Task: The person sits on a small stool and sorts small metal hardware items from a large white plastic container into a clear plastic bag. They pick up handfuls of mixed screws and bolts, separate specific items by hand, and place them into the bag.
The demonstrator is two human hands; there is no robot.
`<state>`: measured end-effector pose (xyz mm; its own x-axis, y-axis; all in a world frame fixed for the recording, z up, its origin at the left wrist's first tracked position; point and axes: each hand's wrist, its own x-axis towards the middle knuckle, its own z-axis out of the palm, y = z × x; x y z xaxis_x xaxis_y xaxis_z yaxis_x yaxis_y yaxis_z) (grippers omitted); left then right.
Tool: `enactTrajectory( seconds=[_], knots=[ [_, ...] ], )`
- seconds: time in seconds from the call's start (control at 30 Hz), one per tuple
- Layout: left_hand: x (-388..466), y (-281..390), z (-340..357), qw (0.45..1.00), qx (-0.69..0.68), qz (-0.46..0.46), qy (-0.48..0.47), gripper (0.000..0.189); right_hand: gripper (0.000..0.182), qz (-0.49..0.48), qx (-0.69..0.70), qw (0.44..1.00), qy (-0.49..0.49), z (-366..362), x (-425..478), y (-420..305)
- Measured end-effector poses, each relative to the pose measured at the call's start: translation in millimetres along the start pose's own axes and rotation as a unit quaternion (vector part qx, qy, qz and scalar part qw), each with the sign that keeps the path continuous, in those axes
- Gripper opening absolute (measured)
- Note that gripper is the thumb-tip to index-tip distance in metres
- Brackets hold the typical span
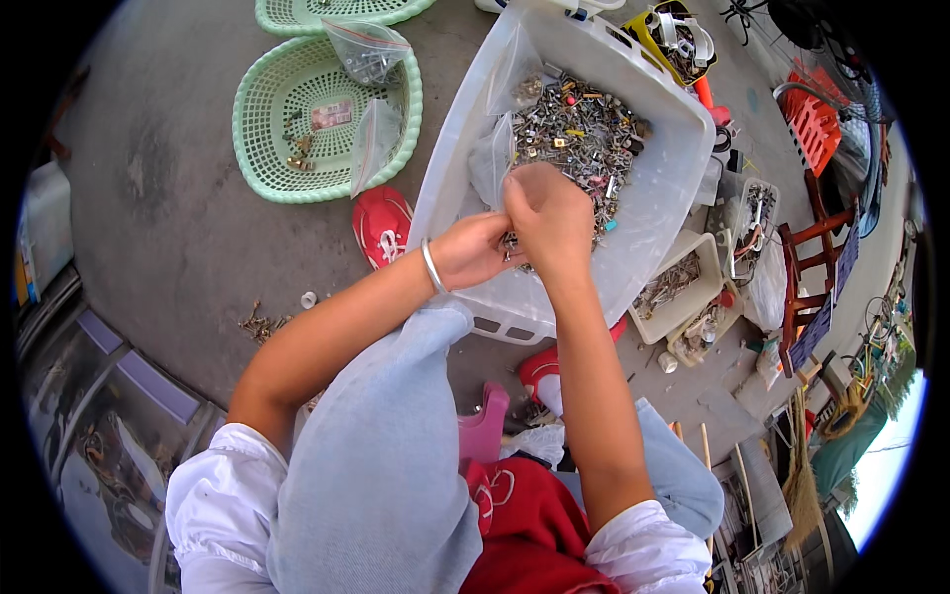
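Both hands meet over the near part of a large translucent plastic tub (638,223). My left hand (475,249), with a silver bangle at the wrist, is turned palm up, with small metal hardware (510,243) at its fingers. Just above it is my right hand (553,215), its fingers curled; whether it pinches anything is hidden. Below them in the tub lies a heap of mixed screws and small fittings (571,126). A clear zip bag (490,160) rests by the tub's left wall, close to my right fingertips. Another clear bag (516,74) with some hardware lies farther up.
A pale green plastic basket (256,141) on the left holds bagged screws (371,63), brass fittings (300,152) and an empty-looking bag (375,141). Right of the tub are a bin of long screws (672,286), a yellow container (672,44) and an overturned wooden chair (809,275). Loose screws (260,324) lie on the floor.
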<state>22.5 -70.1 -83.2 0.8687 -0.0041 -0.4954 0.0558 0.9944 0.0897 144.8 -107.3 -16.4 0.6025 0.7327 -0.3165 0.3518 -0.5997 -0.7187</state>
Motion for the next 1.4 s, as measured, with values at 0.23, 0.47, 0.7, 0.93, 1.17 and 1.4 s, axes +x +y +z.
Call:
enactTrajectory(
  seconds=[0.23,0.47,0.7,0.93,1.17,1.4],
  knots=[
    [-4,26,5,0.997,-0.040,0.063,0.001,0.036,0.013,-0.038,0.027,0.998,0.033,-7,15,-7],
    [0,17,14,0.998,-0.026,0.034,0.039,0.046,0.012,-0.003,0.013,1.000,0.015,-3,23,-2],
    [-6,23,29,0.996,-0.079,0.005,-0.032,0.062,0.017,-0.069,0.081,0.994,-0.002,-45,-19,17],
    [-6,18,36,0.996,-0.073,-0.032,-0.033,0.069,0.021,-0.122,-0.056,0.991,0.000,-43,-45,30],
    [-4,15,34,0.997,-0.050,-0.032,-0.055,0.066,0.016,-0.111,-0.041,0.993,-0.019,-40,-47,37],
    [-5,16,36,0.996,-0.059,-0.031,-0.056,0.065,0.017,-0.055,0.061,0.997,-0.013,-51,-48,32]
  ],
)
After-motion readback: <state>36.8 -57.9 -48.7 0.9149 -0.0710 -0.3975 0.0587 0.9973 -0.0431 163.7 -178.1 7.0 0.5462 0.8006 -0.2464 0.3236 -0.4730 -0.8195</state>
